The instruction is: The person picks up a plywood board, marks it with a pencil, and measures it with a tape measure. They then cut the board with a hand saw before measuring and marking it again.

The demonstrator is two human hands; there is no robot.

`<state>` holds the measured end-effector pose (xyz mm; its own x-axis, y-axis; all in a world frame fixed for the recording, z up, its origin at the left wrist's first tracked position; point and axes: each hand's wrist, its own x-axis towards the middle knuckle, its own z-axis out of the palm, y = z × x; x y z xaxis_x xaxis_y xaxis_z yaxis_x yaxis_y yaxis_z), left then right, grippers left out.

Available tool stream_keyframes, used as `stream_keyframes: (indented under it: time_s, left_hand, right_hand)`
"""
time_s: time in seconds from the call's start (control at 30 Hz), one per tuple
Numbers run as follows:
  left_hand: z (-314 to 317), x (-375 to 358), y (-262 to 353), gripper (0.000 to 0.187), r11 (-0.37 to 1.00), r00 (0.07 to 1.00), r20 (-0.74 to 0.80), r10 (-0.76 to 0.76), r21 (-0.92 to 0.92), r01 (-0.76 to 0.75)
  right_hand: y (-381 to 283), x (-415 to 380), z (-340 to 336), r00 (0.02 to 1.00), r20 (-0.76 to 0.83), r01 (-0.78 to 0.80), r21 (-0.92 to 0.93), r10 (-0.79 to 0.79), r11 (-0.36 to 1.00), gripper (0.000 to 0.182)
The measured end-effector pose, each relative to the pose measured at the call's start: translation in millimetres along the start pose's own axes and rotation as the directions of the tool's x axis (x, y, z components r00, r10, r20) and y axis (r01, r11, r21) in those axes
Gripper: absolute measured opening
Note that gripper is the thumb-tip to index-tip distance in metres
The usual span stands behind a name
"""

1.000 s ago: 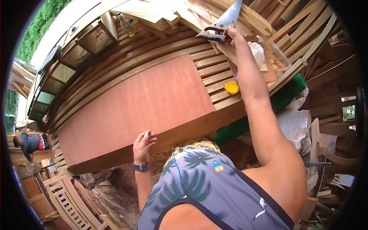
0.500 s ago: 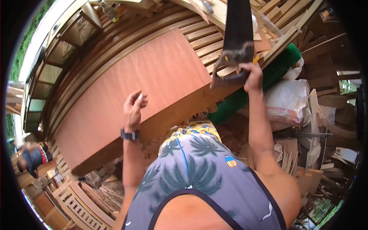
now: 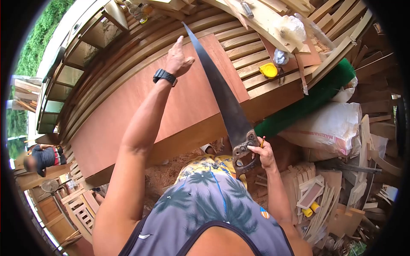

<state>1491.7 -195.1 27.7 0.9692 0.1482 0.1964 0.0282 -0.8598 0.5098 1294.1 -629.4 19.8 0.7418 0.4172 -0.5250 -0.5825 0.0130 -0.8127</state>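
Note:
A hand saw (image 3: 224, 100) lies diagonally across the view, its dark blade pointing up and left over a reddish plywood sheet (image 3: 149, 102). My right hand (image 3: 263, 154) grips the saw by its worn handle, with a small yellow pencil-like stick at the fingers. Above the far part of the sheet, near the blade's tip, is my left hand (image 3: 178, 59). Its fingers are apart and nothing is in them; a dark watch is on that wrist.
Wooden slats (image 3: 245, 53) run beyond the sheet. A yellow tape measure (image 3: 268, 70) and plastic bags rest on them. Green mesh roll (image 3: 307, 96) and a white sack (image 3: 324, 128) are on the right, above scrap wood. Another person (image 3: 45, 158) is at the far left.
My right hand has brought the saw down toward my body, its whole blade now showing. My left hand has moved up and forward over the sheet, its fingers straighter.

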Motion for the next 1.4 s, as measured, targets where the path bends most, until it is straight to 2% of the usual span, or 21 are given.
stream_keyframes:
  time_s: [0.07,0.1,0.17,0.27,0.3,0.63,1.0,1.13,1.2,1.4]
  left_hand:
    - [22.4,15.6,-5.8,0.103,0.994,0.992,0.123,-0.020,0.112,0.006]
    - [25.5,17.8,3.5,0.103,0.992,0.991,0.132,-0.018,0.123,0.002]
    - [24.9,22.0,26.5,0.114,0.961,0.935,0.296,-0.195,0.249,0.121]
    - [34.0,29.8,27.2,0.122,0.955,0.905,0.365,-0.218,0.272,0.120]
    - [39.8,32.8,22.5,0.122,0.954,0.903,0.369,-0.219,0.275,0.119]
    - [52.1,32.5,16.5,0.133,0.958,0.887,0.420,-0.190,0.276,0.075]
    - [44.0,33.7,34.1,0.137,0.931,0.851,0.466,-0.240,0.359,0.066]
    - [44.8,34.9,31.8,0.138,0.929,0.848,0.483,-0.220,0.368,0.032]
    - [47.6,36.8,27.8,0.139,0.926,0.845,0.489,-0.215,0.377,0.017]
    - [65.3,38.6,0.8,0.139,0.925,0.881,0.457,-0.121,0.373,-0.067]
  right_hand:
    - [1.8,-0.8,2.6,0.999,0.002,-0.041,0.094,0.041,0.995,0.010]
    - [3.6,-0.4,1.5,0.997,-0.013,-0.077,0.142,0.079,0.987,0.010]
    - [6.5,-1.0,-1.4,0.991,-0.030,-0.122,0.220,0.131,0.968,0.011]
    - [16.2,0.0,-8.8,0.991,-0.019,-0.122,0.223,0.129,0.967,0.013]
    - [20.8,1.6,-11.9,0.991,-0.001,-0.127,0.232,0.131,0.964,0.018]
    - [25.3,-4.9,-15.5,0.983,0.013,-0.180,0.318,0.185,0.931,0.022]
    - [39.5,-17.8,-26.5,0.974,0.006,-0.222,0.263,0.228,0.939,0.024]
    - [39.6,-19.8,-24.2,0.972,-0.020,-0.218,0.281,0.233,0.935,0.020]
    - [44.1,-18.9,-27.0,0.972,-0.008,-0.224,0.267,0.235,0.937,0.026]
    - [40.9,-19.3,-25.1,0.974,-0.003,-0.216,0.272,0.226,0.938,0.025]
